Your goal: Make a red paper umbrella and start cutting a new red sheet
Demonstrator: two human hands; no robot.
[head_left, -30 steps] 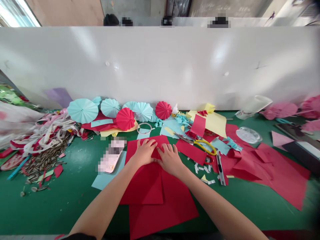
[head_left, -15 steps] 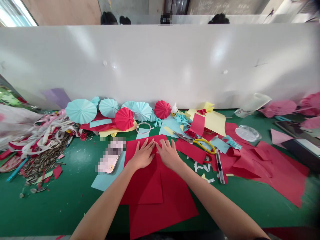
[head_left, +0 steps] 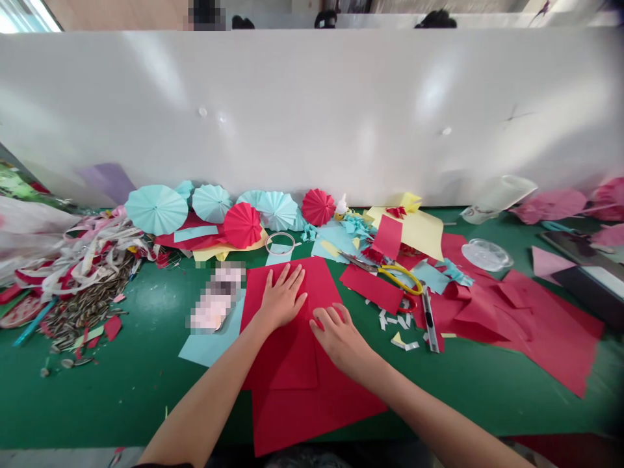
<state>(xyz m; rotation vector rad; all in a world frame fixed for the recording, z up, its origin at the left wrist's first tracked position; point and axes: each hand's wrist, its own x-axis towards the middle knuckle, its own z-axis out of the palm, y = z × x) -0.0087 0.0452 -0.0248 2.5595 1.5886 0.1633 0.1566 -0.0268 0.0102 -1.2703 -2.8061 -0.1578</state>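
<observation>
A large red paper sheet lies on the table before me, with a red layer flat over its left part. My left hand rests palm down on that layer, fingers spread, holding nothing. Just to its right, my right hand is closed, its fingers curled and their tips close to the layer's right edge. Nothing shows in its grasp, and the paper beneath stays flat. Left of the sheets, a phone, partly blurred, lies on light blue paper.
Pleated paper rosettes line the white partition. Yellow-handled scissors, a box cutter, paper scraps and a clear plastic lid lie to the right. Ribbons and a heap of small metal pieces lie left on the green table.
My right hand has moved down toward me along the layer's edge, away from the left hand. My left hand stays flat near the top. The camera view has shifted slightly.
</observation>
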